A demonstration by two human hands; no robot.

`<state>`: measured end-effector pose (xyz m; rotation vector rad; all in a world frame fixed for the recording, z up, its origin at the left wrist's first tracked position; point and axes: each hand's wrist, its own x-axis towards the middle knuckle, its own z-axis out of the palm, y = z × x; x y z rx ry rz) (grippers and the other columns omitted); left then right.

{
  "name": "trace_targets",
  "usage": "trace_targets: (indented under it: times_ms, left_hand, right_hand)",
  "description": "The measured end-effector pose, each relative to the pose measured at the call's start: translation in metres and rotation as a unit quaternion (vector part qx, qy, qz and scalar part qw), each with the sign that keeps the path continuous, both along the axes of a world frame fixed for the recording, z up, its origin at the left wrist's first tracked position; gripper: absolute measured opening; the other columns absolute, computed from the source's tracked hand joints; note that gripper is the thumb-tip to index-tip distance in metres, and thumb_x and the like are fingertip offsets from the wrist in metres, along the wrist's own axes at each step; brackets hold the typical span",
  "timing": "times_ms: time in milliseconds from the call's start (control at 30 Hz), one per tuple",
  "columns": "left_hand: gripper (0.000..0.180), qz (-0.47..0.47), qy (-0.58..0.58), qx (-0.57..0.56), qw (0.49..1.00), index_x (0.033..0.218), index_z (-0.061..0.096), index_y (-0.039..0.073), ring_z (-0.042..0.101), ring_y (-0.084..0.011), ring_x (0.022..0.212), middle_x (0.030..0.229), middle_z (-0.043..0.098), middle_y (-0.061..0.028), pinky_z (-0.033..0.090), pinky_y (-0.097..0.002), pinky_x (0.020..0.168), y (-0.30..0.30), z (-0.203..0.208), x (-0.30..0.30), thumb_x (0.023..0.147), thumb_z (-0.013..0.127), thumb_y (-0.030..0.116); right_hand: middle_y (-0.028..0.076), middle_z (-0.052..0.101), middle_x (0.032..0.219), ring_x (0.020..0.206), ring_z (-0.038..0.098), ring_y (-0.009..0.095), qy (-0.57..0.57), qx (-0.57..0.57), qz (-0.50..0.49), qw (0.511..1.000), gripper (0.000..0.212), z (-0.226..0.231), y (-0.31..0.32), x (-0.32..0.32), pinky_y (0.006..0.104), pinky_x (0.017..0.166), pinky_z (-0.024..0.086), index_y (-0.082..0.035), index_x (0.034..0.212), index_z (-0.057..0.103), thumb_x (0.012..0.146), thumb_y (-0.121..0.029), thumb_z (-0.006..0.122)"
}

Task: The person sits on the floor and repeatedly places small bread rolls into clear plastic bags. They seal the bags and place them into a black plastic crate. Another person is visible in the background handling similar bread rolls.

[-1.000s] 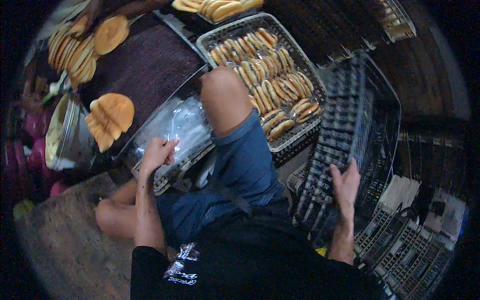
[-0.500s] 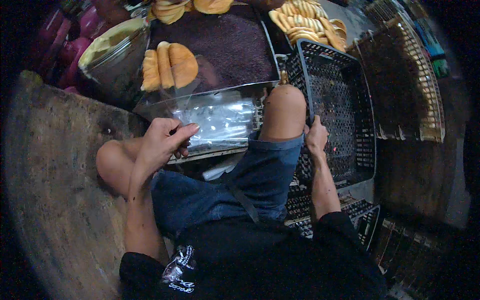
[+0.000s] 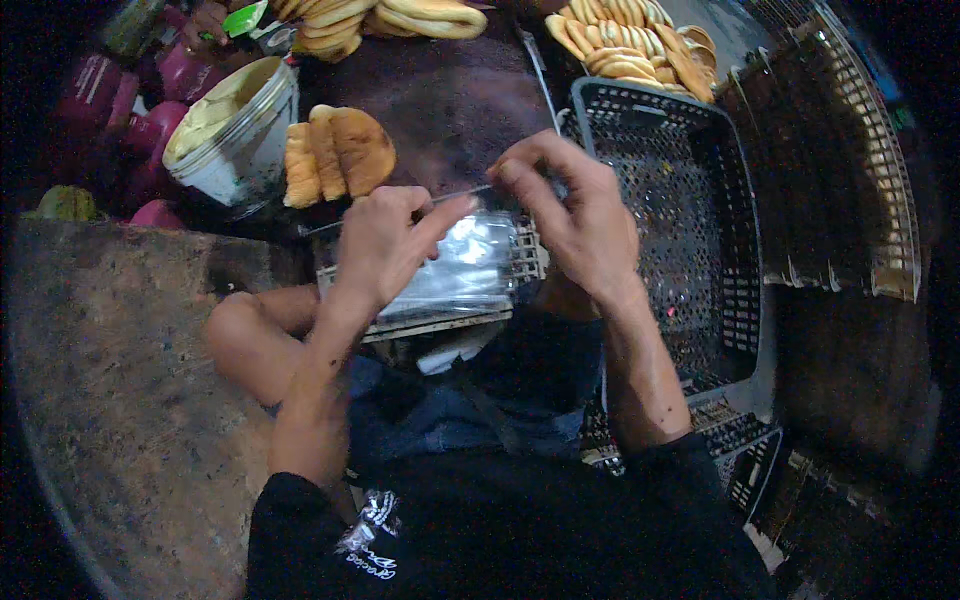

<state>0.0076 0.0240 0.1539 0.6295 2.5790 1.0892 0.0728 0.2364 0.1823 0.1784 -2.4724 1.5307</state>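
Observation:
Both my hands are raised over a stack of clear plastic bags [image 3: 455,270]. My left hand [image 3: 385,240] is closed, its thumb pointing right, on a thin clear bag whose film barely shows. Thumb and fingertips of my right hand [image 3: 575,205] pinch together just right of it, seemingly at the edge of the same bag; blur hides the exact grip. Beyond my left hand, several browned flat bread rolls [image 3: 340,155] stand side by side at the near-left corner of a dark purple-brown tray [image 3: 440,125].
A white bucket [image 3: 235,145] of pale cream stands left of the tray. More rolls [image 3: 430,18] lie at its far edge, and others are piled [image 3: 630,45] at the far right. A black plastic crate [image 3: 665,230] stands beside my right leg. Wooden boarding [image 3: 120,350] lies on the left.
My right hand has left the black crate's rim and come to the middle, beside my left. My left hand has moved slightly right, and the clear film no longer hangs before the rolls.

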Motion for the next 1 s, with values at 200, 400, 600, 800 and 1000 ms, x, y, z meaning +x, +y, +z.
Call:
trace_targets:
  times_ms: [200,400,600,800,1000]
  left_hand:
    - [0.062,0.139,-0.378,0.463,0.79,0.108,0.064,-0.001,0.069,-0.0222,0.088,0.097,0.071,-0.0139,0.056,-0.0342,0.078,0.001,-0.034,-0.016,0.1,0.041,0.056]
    - [0.031,0.235,-0.176,0.495,0.818,0.107,0.065,0.003,0.066,-0.0138,0.078,0.088,0.069,-0.0063,0.055,-0.0281,0.067,-0.025,-0.042,-0.039,0.094,0.067,0.031]
    - [0.035,0.475,0.079,0.434,0.762,0.088,0.069,0.001,0.061,-0.0134,0.067,0.079,0.068,-0.0066,0.048,-0.0312,0.064,-0.099,-0.037,-0.08,0.084,0.078,0.035]
    - [0.069,0.578,-0.206,0.593,0.521,0.115,0.057,-0.001,0.068,-0.0226,0.083,0.097,0.069,-0.0127,0.056,-0.0356,0.077,-0.113,-0.096,-0.066,0.09,0.059,0.063]
    - [0.089,0.469,-0.129,0.598,0.637,0.138,0.038,-0.003,0.063,-0.0286,0.111,0.123,0.062,-0.0204,0.053,-0.0418,0.093,-0.117,-0.146,-0.06,0.093,0.037,0.073]
  right_hand:
    - [0.011,0.07,0.094,0.08,0.068,0.017,-0.188,-0.445,-0.151,0.863,0.014,-0.031,-0.047,0.0,0.028,0.067,0.055,0.001,0.102,0.064,0.096,-0.012,0.061]
    - [0.008,0.064,0.072,0.053,0.059,0.012,-0.063,-0.434,-0.224,0.87,0.027,-0.051,-0.079,-0.009,0.0266,0.049,0.05,0.001,0.09,0.062,0.099,-0.025,0.061]
    - [0.007,0.067,0.079,0.069,0.063,0.011,0.023,-0.247,-0.218,0.944,0.027,-0.065,-0.082,-0.06,0.0248,0.062,0.047,-0.001,0.096,0.064,0.1,-0.027,0.06]
    - [0.022,0.055,0.132,0.125,0.053,0.031,-0.098,0.077,-0.164,0.978,0.077,-0.127,-0.091,-0.101,0.0384,0.106,0.041,0.002,0.139,0.041,0.083,-0.034,0.08]
    - [0.02,0.049,0.14,0.135,0.039,0.045,0.003,0.288,-0.104,0.952,0.08,-0.189,-0.12,-0.138,0.0548,0.114,0.028,-0.006,0.142,0.042,0.076,-0.029,0.081]
